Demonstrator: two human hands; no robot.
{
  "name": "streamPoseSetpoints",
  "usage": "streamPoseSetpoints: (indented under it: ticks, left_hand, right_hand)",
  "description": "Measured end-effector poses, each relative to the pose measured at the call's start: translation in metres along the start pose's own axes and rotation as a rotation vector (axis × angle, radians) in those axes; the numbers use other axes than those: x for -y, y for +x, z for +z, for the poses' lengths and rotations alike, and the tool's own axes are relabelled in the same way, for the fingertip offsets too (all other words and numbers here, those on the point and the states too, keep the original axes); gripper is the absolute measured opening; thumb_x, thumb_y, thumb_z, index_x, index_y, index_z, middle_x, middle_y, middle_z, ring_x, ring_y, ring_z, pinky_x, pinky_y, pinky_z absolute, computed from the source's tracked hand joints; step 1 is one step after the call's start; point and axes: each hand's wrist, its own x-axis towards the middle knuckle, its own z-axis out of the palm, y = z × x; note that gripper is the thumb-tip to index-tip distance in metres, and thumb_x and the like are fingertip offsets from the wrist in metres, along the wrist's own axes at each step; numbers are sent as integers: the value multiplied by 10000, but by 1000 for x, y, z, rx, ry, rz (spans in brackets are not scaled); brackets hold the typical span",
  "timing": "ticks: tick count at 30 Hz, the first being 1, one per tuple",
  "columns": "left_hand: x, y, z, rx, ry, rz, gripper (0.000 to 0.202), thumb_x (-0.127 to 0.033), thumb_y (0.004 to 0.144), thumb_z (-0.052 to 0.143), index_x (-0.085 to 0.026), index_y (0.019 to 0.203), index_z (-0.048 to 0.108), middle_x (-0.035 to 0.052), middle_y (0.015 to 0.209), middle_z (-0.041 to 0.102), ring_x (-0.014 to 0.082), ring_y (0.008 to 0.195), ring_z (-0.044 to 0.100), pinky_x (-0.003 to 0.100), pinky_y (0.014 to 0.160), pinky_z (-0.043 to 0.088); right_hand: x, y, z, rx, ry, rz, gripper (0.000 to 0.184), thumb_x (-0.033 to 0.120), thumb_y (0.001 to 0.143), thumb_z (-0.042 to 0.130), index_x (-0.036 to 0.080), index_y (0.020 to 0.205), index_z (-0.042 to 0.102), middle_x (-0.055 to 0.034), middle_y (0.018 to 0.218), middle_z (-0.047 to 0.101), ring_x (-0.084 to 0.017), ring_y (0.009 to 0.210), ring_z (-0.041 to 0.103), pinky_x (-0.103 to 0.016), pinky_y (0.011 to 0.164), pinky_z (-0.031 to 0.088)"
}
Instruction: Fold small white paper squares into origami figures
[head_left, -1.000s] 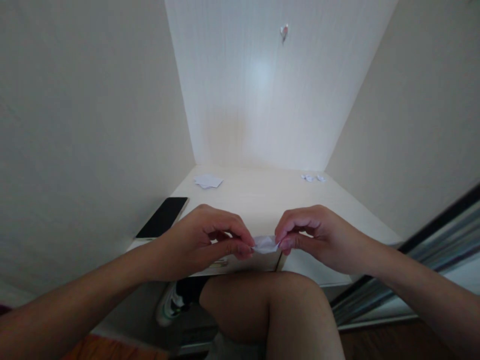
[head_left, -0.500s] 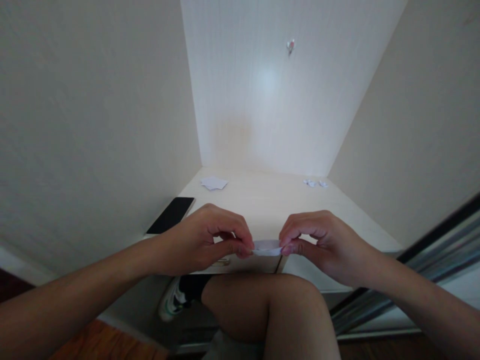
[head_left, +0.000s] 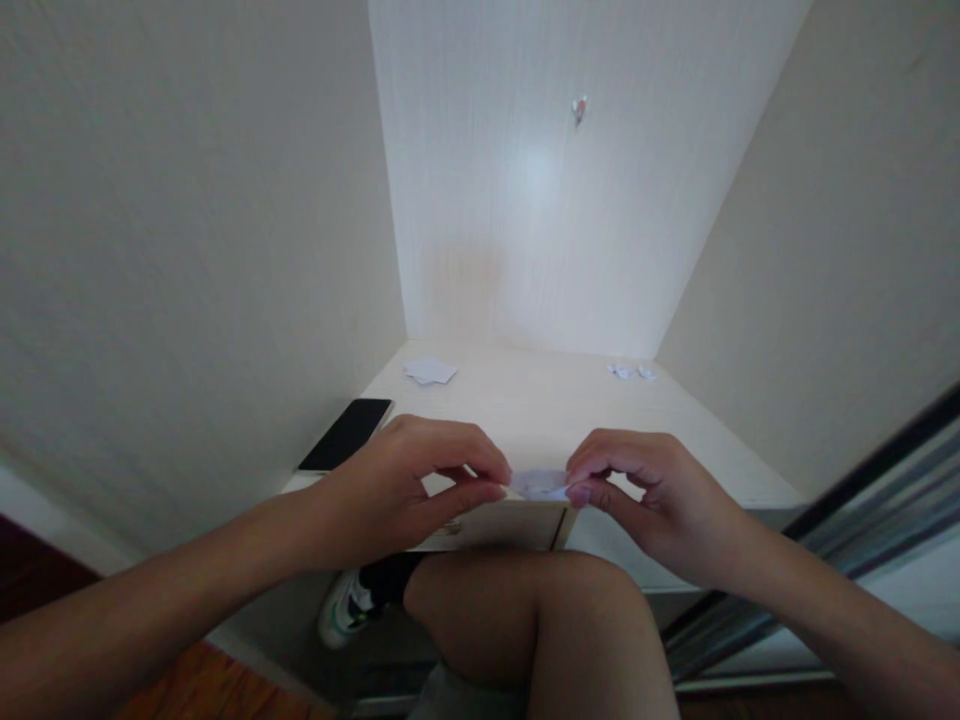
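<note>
White paper, one small folded piece point(head_left: 541, 485), is pinched at its ends between the left hand point(head_left: 405, 485) and the right hand point(head_left: 645, 490), just above the near edge of the pale tabletop point(head_left: 540, 410). No writing is legible anywhere. One black phone point(head_left: 346, 435) lies at the left, one small stack of paper squares point(head_left: 429, 371) farther back, and about three tiny folded bits point(head_left: 630, 372) sit far right.

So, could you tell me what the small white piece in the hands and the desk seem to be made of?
The white piece: thin matte paper, judging by its creased, folded look. The desk: pale wood or wood-look laminate with a faint sheen; faint grain lines show, but which is unclear.
</note>
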Motion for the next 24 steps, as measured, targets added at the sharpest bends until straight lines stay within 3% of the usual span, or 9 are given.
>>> streamPoseSetpoints:
  ticks: [5, 10, 14, 19, 24]
  left_hand:
    - [-5, 0, 9, -73, 110, 137, 73, -188, 940, 684, -223, 995, 716, 2, 1003, 768, 116, 886, 721, 190, 811, 540]
    - [-11, -7, 15, -101, 294, 253, 135, -144, 986, 584, -193, 983, 710, 24, 1001, 745, 106, 834, 685, 174, 760, 523]
    - [-16, -10, 16, -2, 261, 221, 221, -148, 1033, 478, -190, 1031, 695, 34, 986, 719, 123, 862, 659, 201, 802, 524]
    - [-27, -9, 18, 89, 205, 57, 217, -204, 1047, 463, -230, 1084, 675, 27, 990, 700, 141, 881, 653, 227, 826, 523]
    - [-26, -8, 20, 69, 287, 155, 212, -209, 1033, 508, -252, 1147, 682, 29, 1014, 723, 157, 918, 671, 241, 835, 535]
  right_hand:
    - [-2, -7, 4, -5, -60, -122, 120, 154, 984, 579, 187, 953, 690, -56, 916, 714, -146, 810, 654, -265, 724, 513]
    - [2, -18, 9, -45, -194, -250, 214, 71, 964, 521, 208, 1042, 665, -63, 976, 701, -148, 810, 651, -249, 679, 523]
    - [3, -26, 14, -72, -301, -288, 254, 64, 951, 508, 230, 1059, 667, -64, 959, 704, -177, 815, 642, -277, 666, 530]
    - [1, -30, 18, -89, -369, -311, 258, 38, 937, 547, 191, 1115, 653, -83, 979, 703, -182, 814, 621, -283, 647, 519]
    - [0, -31, 20, -118, -372, -314, 264, 43, 936, 540, 211, 1109, 646, -75, 997, 704, -191, 842, 630, -308, 700, 534]
